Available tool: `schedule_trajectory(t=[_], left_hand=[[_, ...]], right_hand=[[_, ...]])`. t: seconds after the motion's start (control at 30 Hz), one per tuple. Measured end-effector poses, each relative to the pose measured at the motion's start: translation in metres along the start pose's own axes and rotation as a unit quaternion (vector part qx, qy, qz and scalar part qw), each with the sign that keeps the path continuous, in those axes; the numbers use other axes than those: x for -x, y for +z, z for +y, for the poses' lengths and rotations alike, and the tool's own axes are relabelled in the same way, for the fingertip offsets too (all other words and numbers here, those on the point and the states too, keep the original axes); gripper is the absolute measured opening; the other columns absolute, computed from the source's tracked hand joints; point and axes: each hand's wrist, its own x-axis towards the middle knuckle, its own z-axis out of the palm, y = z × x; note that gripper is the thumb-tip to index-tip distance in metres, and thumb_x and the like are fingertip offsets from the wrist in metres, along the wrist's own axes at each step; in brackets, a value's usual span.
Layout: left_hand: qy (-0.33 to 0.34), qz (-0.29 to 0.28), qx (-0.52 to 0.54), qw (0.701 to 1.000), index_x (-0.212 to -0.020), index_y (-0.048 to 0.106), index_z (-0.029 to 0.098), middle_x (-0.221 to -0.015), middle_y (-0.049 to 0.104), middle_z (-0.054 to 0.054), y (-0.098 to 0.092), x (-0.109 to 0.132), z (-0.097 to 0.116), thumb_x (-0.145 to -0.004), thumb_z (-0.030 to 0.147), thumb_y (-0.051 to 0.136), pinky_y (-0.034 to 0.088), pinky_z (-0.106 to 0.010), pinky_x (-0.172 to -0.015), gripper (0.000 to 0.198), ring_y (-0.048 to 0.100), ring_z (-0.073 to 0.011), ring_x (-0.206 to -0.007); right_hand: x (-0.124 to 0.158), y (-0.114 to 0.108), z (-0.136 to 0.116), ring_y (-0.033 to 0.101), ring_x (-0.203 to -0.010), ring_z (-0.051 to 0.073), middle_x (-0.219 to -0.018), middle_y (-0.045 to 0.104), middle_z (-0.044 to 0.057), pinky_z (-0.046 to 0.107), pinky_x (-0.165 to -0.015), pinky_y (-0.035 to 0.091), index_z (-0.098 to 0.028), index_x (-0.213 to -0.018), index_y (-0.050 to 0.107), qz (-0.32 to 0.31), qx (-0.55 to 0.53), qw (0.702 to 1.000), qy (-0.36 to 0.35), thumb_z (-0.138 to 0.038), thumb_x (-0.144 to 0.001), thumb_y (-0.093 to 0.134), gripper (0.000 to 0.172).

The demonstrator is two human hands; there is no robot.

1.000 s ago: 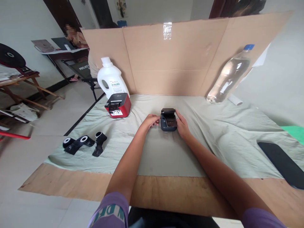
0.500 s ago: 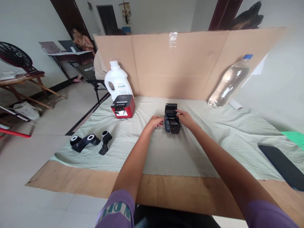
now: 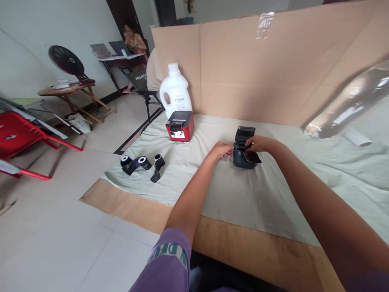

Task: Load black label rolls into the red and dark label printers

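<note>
A small dark portable label printer (image 3: 241, 161) rests on the cloth with its black lid (image 3: 244, 134) raised. From its front hangs a black, shiny strip of label roll (image 3: 253, 157), tilted to the right. My right hand (image 3: 260, 143) reaches into the open compartment from the right, its fingers closed at the roll; the fingertips are partly hidden. My left hand (image 3: 223, 149) is curled against the printer's left side, thumb and fingers pressed together at its edge.
Several black label rolls (image 3: 142, 161) lie to the left. Behind them stand a red and black printer (image 3: 184, 129) and a white detergent bottle (image 3: 176, 91). A cardboard panel (image 3: 252, 73) closes off the back. A clear bottle (image 3: 343, 105) and a white tube (image 3: 358, 138) are at right.
My view has swung left and closer. My right fingers have moved from the lid's edge down into the compartment, and the black strip now slants right. My left hand stays beside the printer.
</note>
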Motion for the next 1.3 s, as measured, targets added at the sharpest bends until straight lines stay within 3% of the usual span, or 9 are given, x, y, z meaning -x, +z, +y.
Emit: schedule_trajectory(t=[0.2, 0.33, 0.47, 0.53, 0.6, 0.73, 0.87, 1.13, 1.3], left_hand=[[0.007, -0.014, 0.023, 1.000, -0.069, 0.061, 0.011, -0.058, 0.055, 0.000, 0.002, -0.003, -0.002, -0.079, 0.020, 0.070, 0.025, -0.022, -0.042, 0.016, 0.056, -0.0101, -0.046], [0.021, -0.003, 0.045, 0.999, -0.082, 0.064, 0.011, -0.062, 0.059, -0.001, -0.002, 0.001, -0.001, -0.077, 0.018, 0.067, 0.027, -0.021, -0.042, 0.009, 0.058, -0.0117, -0.050], [0.066, 0.058, 0.080, 0.993, -0.112, 0.061, 0.014, -0.088, 0.067, -0.005, -0.036, 0.016, 0.012, -0.087, 0.019, 0.051, 0.030, -0.019, -0.046, 0.027, 0.062, -0.0103, -0.065], [0.130, 0.072, 0.083, 0.985, -0.120, 0.059, 0.019, -0.100, 0.067, -0.005, -0.059, 0.030, 0.021, -0.092, 0.025, 0.045, 0.034, -0.018, -0.051, 0.032, 0.064, -0.0104, -0.076], [0.255, 0.035, 0.034, 0.966, -0.120, 0.063, 0.023, -0.108, 0.067, -0.004, -0.078, 0.045, 0.029, -0.093, 0.034, 0.048, 0.042, -0.020, -0.062, 0.032, 0.064, -0.0133, -0.090], [0.418, -0.007, -0.138, 0.898, -0.110, 0.070, 0.023, -0.117, 0.067, -0.004, -0.090, 0.065, 0.040, -0.082, 0.027, 0.065, 0.046, -0.029, -0.091, 0.029, 0.059, -0.0186, -0.110], [0.432, 0.004, -0.206, 0.878, -0.115, 0.068, 0.022, -0.117, 0.068, -0.003, -0.084, 0.068, 0.042, -0.079, 0.017, 0.063, 0.046, -0.031, -0.092, 0.037, 0.061, -0.0185, -0.105], [0.425, 0.002, -0.212, 0.880, -0.116, 0.068, 0.022, -0.116, 0.068, -0.004, -0.087, 0.079, 0.044, -0.079, 0.016, 0.067, 0.048, -0.030, -0.092, 0.038, 0.063, -0.0186, -0.104], [0.423, 0.066, -0.092, 0.899, -0.118, 0.068, 0.022, -0.119, 0.068, -0.007, -0.080, 0.087, 0.010, -0.081, 0.024, 0.072, 0.049, -0.031, -0.089, 0.037, 0.063, -0.0215, -0.107]], right_hand=[[0.007, -0.029, 0.002, 0.060, -0.107, 0.035, -0.116, 0.065, 0.018, 0.047, -0.085, 0.046, -0.023, -0.099, 0.079, 0.086, 0.066, 0.994, 0.033, -0.035, -0.063, 0.085, 0.039], [0.029, -0.058, -0.021, 0.065, -0.090, 0.028, -0.100, 0.071, 0.013, 0.042, -0.078, 0.047, -0.018, -0.103, 0.072, 0.117, 0.003, 0.993, -0.019, -0.039, -0.081, 0.066, 0.031], [0.053, -0.055, -0.067, 0.064, -0.080, 0.024, -0.090, 0.071, 0.008, 0.035, -0.073, 0.047, -0.019, -0.099, 0.068, 0.122, -0.091, 0.984, -0.092, -0.032, -0.080, 0.061, 0.024], [0.059, -0.044, -0.086, 0.063, -0.078, 0.023, -0.086, 0.070, 0.007, 0.035, -0.071, 0.047, -0.019, -0.098, 0.067, 0.125, -0.130, 0.979, -0.097, -0.030, -0.080, 0.060, 0.023], [0.060, -0.032, -0.096, 0.062, -0.077, 0.022, -0.084, 0.068, 0.005, 0.034, -0.070, 0.047, -0.020, -0.100, 0.066, 0.121, -0.192, 0.969, -0.098, -0.032, -0.082, 0.059, 0.023], [0.058, -0.023, -0.097, 0.063, -0.077, 0.021, -0.083, 0.067, 0.003, 0.033, -0.070, 0.050, -0.023, -0.095, 0.066, 0.080, -0.349, 0.925, -0.123, -0.040, -0.084, 0.064, 0.021], [0.061, -0.027, -0.097, 0.063, -0.080, 0.020, -0.085, 0.066, 0.004, 0.032, -0.074, 0.052, -0.021, -0.084, 0.064, 0.041, -0.435, 0.890, -0.129, -0.041, -0.083, 0.069, 0.020], [0.069, -0.030, -0.104, 0.064, -0.080, 0.018, -0.087, 0.068, 0.005, 0.032, -0.077, 0.052, -0.021, -0.084, 0.066, 0.014, -0.462, 0.879, -0.113, -0.036, -0.085, 0.068, 0.015], [0.071, -0.028, -0.119, 0.062, -0.076, 0.017, -0.085, 0.068, 0.002, 0.030, -0.070, 0.048, -0.022, -0.090, 0.065, 0.035, -0.446, 0.885, -0.130, -0.037, -0.084, 0.068, 0.017]])
